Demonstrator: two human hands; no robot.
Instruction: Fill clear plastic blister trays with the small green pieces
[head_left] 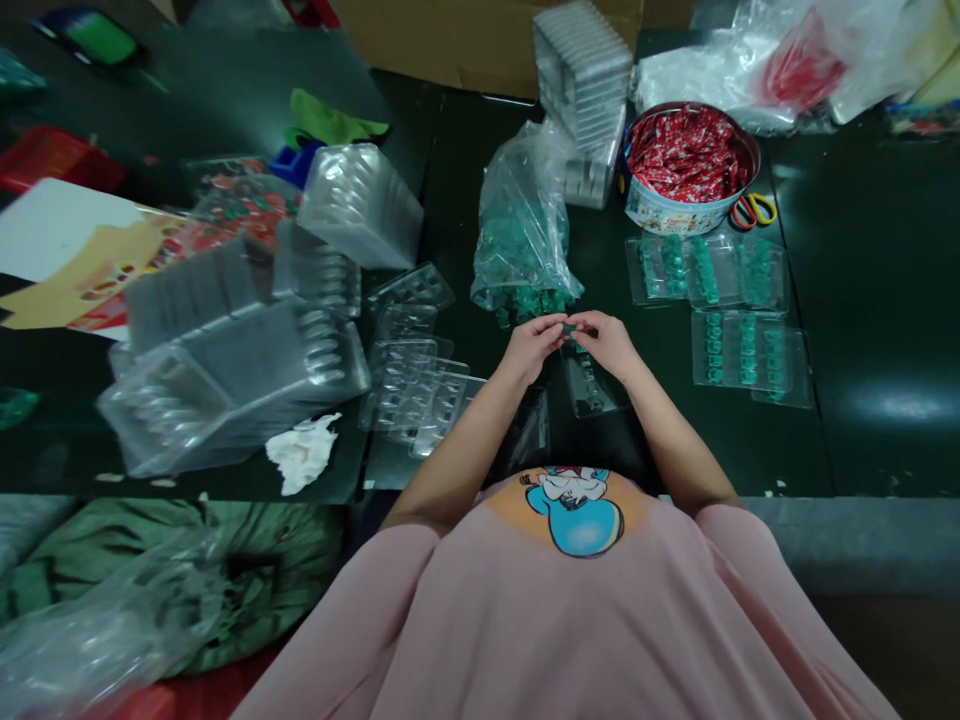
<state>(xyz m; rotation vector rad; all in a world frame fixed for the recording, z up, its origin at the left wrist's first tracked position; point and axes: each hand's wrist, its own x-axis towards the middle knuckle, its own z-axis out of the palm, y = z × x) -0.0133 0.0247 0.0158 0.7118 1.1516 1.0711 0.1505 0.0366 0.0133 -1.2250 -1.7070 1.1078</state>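
Observation:
My left hand (534,345) and my right hand (602,343) meet in front of me, fingertips pinched on a small green plastic piece (568,328), its exact kind too small to tell. Just beneath lies a clear plastic tray (592,392) with a row of small molded hollows, partly covered by my right hand. Beyond my hands, a clear bag (523,215) lies with its mouth toward me, and small green pieces (541,300) spill from it. To the right, clear trays filled with rows of green pieces (705,270) lie in overlapping groups.
Stacked clear trays (225,370) crowd the left, with loose trays (420,390) beside my left forearm. Crumpled white tissue (302,455) lies near the front edge. A round tin (690,165) of red wrapped packets, scissors (754,210) and another tray stack (581,75) stand at the back.

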